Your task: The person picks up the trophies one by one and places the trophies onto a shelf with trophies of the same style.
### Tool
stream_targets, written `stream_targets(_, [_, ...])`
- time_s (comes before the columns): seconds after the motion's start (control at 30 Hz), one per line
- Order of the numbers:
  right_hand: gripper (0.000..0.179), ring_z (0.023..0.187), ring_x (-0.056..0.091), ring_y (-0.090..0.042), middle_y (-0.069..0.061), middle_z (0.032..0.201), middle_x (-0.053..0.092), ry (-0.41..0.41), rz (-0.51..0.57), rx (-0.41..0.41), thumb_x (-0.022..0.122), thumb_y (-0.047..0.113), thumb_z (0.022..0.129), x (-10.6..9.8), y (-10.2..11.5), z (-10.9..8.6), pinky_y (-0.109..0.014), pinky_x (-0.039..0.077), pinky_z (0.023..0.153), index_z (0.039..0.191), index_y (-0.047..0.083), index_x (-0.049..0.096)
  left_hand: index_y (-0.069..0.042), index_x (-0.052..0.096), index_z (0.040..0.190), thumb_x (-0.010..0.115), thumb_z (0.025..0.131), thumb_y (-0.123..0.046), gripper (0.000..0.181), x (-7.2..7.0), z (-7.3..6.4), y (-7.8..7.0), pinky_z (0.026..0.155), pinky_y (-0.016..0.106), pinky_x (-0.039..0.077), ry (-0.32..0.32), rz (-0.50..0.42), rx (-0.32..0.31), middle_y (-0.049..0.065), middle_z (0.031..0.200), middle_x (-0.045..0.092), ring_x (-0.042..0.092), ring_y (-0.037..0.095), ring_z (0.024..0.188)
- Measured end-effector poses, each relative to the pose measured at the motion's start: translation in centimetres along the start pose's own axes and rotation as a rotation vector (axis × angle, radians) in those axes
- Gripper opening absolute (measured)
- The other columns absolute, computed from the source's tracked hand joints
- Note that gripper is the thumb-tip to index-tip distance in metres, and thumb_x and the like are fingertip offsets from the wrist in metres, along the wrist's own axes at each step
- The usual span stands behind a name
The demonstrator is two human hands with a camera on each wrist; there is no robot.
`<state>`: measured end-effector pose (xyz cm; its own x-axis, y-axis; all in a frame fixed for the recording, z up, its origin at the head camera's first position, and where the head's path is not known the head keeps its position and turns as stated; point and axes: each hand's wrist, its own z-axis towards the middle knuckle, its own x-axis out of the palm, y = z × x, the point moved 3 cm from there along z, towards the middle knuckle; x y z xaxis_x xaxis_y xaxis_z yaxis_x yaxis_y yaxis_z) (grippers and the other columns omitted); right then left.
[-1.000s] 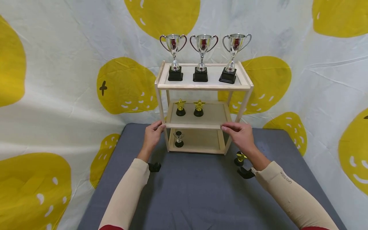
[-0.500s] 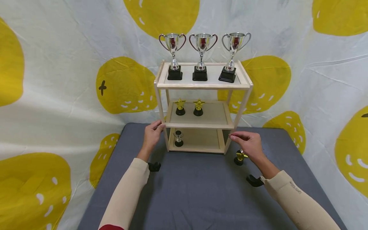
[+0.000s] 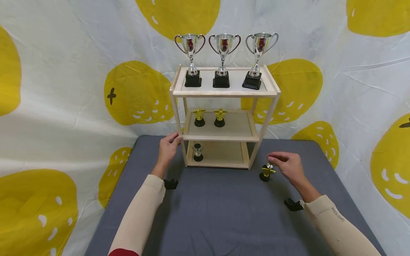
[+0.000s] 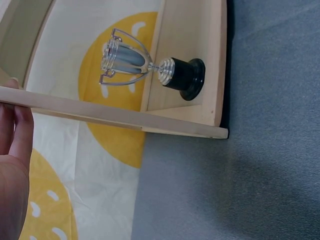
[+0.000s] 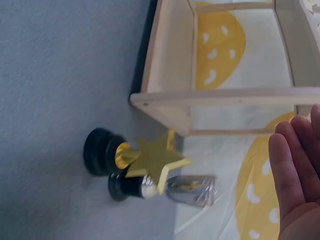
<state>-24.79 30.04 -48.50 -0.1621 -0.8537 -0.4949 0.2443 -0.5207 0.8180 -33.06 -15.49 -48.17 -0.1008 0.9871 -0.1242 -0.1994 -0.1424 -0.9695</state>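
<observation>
My left hand (image 3: 168, 147) grips the left front post of a light wooden three-tier shelf (image 3: 221, 138); in the left wrist view, fingertips show on both sides of that post (image 4: 125, 117). Right of the shelf, my right hand (image 3: 288, 166) hovers near a gold star trophy (image 3: 266, 173) and a small silver cup trophy partly hidden behind it. The right wrist view shows both standing on the cloth, the star trophy (image 5: 155, 157) in front of the silver cup trophy (image 5: 192, 190). The visible fingers (image 5: 287, 165) are nearly straight, apart from both trophies.
Three large silver cup trophies (image 3: 222, 58) stand on the top tier. Two gold star trophies (image 3: 219, 117) are on the middle tier, and a small silver cup trophy (image 3: 197, 152) at the bottom left. A grey cloth (image 3: 217, 206) covers the table; a lemon-patterned curtain (image 3: 80, 89) hangs behind.
My right hand has left the middle tier's front edge and moved right and down to the trophies beside the shelf. The left hand has stayed on the post.
</observation>
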Motion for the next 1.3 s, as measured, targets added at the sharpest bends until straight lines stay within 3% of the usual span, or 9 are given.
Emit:
stream_targets(0.33, [0.017, 0.077, 0.060, 0.015, -0.022, 0.100, 0.080, -0.056, -0.163, 0.029, 0.081, 0.014, 0.093, -0.9, -1.9, -1.3, -0.011, 0.051, 0.062, 0.103, 0.001, 0.082, 0.000, 0.065, 0.140, 0.065, 0.104, -0.016, 0.040, 0.0, 0.0, 0.1, 0.104, 0.036, 0.059, 0.004, 0.015, 0.000, 0.023, 0.139, 0.064, 0.066, 0.039, 0.126])
stream_targets(0.5, [0.020, 0.075, 0.057, 0.016, -0.020, 0.101, 0.080, -0.026, -0.229, 0.056, 0.079, 0.018, 0.095, -1.1, -2.9, -1.7, -0.015, 0.052, 0.060, 0.106, 0.002, 0.082, -0.001, 0.065, 0.140, 0.065, 0.104, -0.017, 0.039, 0.0, 0.0, -0.1, 0.105, 0.038, 0.059, 0.011, 0.026, 0.002, 0.022, 0.138, 0.064, 0.066, 0.038, 0.126])
stream_targets(0.77, [0.023, 0.077, 0.058, 0.018, -0.017, 0.103, 0.081, 0.046, -0.249, 0.085, 0.081, 0.020, 0.093, -0.3, -4.2, -2.3, -0.015, 0.053, 0.062, 0.109, 0.003, 0.081, -0.003, 0.066, 0.140, 0.065, 0.104, -0.017, 0.039, -0.1, 0.0, 0.0, 0.105, 0.038, 0.059, 0.012, 0.024, -0.001, 0.022, 0.138, 0.064, 0.066, 0.038, 0.127])
stream_targets(1.03, [0.016, 0.076, 0.055, 0.017, -0.016, 0.098, 0.081, 0.035, -0.289, 0.059, 0.085, 0.014, 0.089, 0.7, -5.2, -2.4, -0.016, 0.050, 0.059, 0.101, 0.004, 0.084, -0.001, 0.065, 0.141, 0.065, 0.104, -0.016, 0.040, -0.1, 0.0, 0.1, 0.105, 0.038, 0.059, 0.012, 0.022, -0.007, 0.022, 0.138, 0.064, 0.066, 0.038, 0.126])
stream_targets(1.3, [0.015, 0.080, 0.055, 0.017, -0.015, 0.098, 0.082, -0.004, -0.349, 0.037, 0.084, 0.012, 0.088, 1.0, -5.7, -2.4, -0.015, 0.052, 0.066, 0.102, 0.004, 0.083, -0.003, 0.064, 0.142, 0.065, 0.105, -0.018, 0.040, -0.1, 0.0, 0.2, 0.106, 0.038, 0.058, 0.015, 0.023, -0.020, 0.021, 0.140, 0.063, 0.065, 0.037, 0.128])
